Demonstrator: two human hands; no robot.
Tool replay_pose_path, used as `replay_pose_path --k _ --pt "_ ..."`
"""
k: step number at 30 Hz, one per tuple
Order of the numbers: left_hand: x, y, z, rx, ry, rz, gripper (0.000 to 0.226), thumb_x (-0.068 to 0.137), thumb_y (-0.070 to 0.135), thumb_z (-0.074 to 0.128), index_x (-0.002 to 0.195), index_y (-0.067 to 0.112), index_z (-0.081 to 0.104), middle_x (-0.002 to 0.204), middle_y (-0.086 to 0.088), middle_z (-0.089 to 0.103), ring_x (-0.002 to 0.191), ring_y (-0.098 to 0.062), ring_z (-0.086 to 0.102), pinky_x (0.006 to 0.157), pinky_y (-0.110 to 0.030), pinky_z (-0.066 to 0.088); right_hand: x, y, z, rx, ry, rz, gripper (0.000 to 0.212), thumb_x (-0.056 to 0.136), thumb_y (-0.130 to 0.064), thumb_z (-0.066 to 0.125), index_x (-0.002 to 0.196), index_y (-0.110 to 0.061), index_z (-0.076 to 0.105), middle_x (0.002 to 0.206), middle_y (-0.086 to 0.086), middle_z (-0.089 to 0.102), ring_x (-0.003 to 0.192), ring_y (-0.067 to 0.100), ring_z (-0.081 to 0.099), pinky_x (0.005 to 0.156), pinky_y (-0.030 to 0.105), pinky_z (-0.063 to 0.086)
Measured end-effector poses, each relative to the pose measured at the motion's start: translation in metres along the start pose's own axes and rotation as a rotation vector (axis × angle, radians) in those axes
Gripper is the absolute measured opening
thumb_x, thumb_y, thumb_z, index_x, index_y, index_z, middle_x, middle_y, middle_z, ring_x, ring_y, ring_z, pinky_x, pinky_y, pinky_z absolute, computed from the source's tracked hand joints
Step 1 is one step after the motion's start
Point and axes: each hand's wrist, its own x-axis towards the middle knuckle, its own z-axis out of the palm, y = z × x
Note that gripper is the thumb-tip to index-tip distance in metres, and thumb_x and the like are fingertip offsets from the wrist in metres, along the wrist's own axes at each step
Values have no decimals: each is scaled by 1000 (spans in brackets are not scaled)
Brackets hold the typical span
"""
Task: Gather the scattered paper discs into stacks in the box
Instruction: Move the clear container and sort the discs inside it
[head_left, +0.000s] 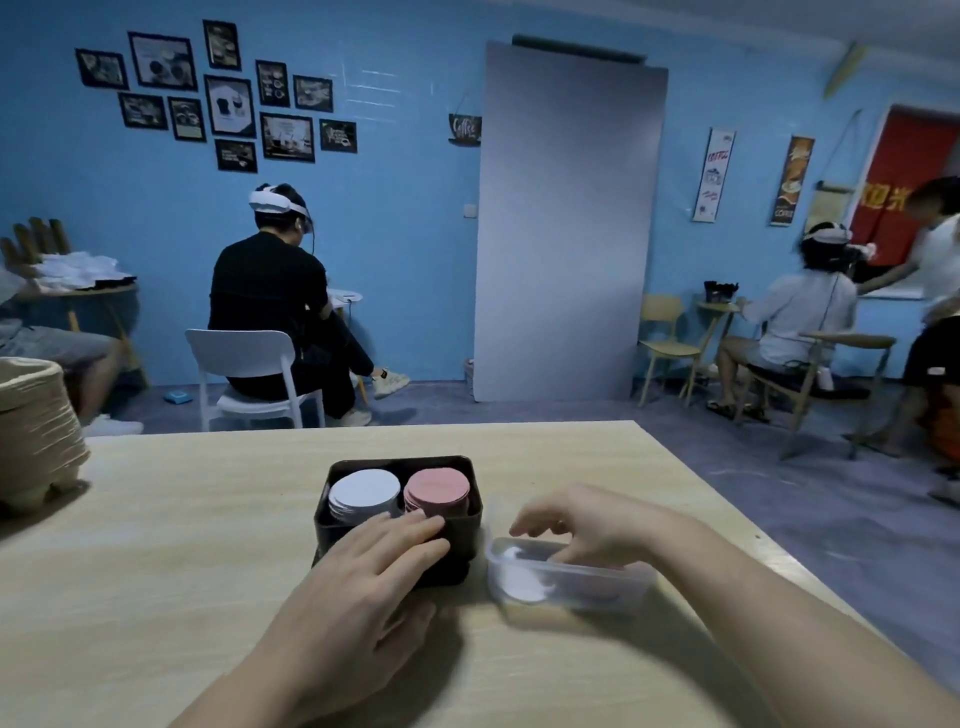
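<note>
With a white stack (364, 491) and a pink stack (436, 488) already in the box (476, 519), we steady its near rim with our flat left hand (363, 577) while our right hand (576, 525), loosely curled, dips into the tub (613, 587) of loose discs (522, 584), whether holding one we cannot tell, and the next move, we judge, calls for pinching out a disc.

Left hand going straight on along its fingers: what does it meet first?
Likely the pink disc stack inside the black box, just past the left hand; depth is unclear.

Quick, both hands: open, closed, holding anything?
Left hand: open, flat on the black box edge.
Right hand: over the clear container, blurred; grip cannot be told.
</note>
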Motion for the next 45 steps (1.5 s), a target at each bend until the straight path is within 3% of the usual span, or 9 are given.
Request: replay_pose_path --k 4,8,14,20,24,28,34,39,45 --pt "-3 -1 2 -42 10 17 50 89 37 66 137 21 64 153 9 53 147 -13 45 120 -36 33 5 4 4 6 -71 1 64 76 -27 85 135 -36 62 132 -22 63 120 3 59 103 30 51" --pt "-11 5 -1 -172 -18 21 46 92 38 65 135 22 64 151 14 54 143 -6 47 113 -26 41 6 8 9 5 -83 2 76 61 -45 78 133 -49 56 128 -33 60 118 -5 57 101 30 52" --pt "-22 8 -1 -315 -247 -70 53 92 76 47 138 51 52 148 40 41 138 16 38 106 -20 45 1 6 5 64 -51 -3 61 73 -35 81 130 -40 61 123 -26 63 112 -6 58 100 30 52" --pt "-18 16 -8 -254 -337 -59 57 91 76 47 144 54 45 150 46 33 139 24 20 110 -8 28 -4 6 -6 144 -13 -12 48 83 -20 79 126 -35 65 120 -24 63 114 -4 60 100 27 54" --pt "-21 17 -13 -277 -371 -104 52 92 77 46 141 61 41 149 50 30 136 27 23 107 -6 32 -10 4 -20 184 55 -11 51 83 -15 82 129 -29 64 121 -22 64 116 0 61 96 17 52" --pt "-29 16 -15 -154 -459 -141 53 92 85 31 139 62 43 147 47 39 131 26 38 97 5 33 -12 0 -33 196 143 -1 52 82 -15 83 129 -27 65 121 -18 65 115 -2 60 92 11 50" --pt "-45 4 -27 -156 -473 -164 53 94 83 31 139 59 45 147 42 45 131 22 43 97 1 39 -4 -17 -42 243 270 -33 50 81 -18 84 127 -25 66 121 -15 67 109 -6 62 93 17 54" --pt "-55 -6 -35 -224 -376 -149 63 94 77 39 152 53 34 161 39 23 147 16 18 117 -10 20 18 -44 -41 286 325 -78 48 76 -26 86 120 -30 68 117 -17 70 108 -2 65 95 28 58" --pt "-69 -13 -47 -187 -424 -211 63 96 73 40 154 49 33 163 36 21 149 13 15 118 -13 17 51 -81 -37 301 300 -114 50 71 -34 88 116 -35 68 117 -16 70 109 0 66 94 29 58"
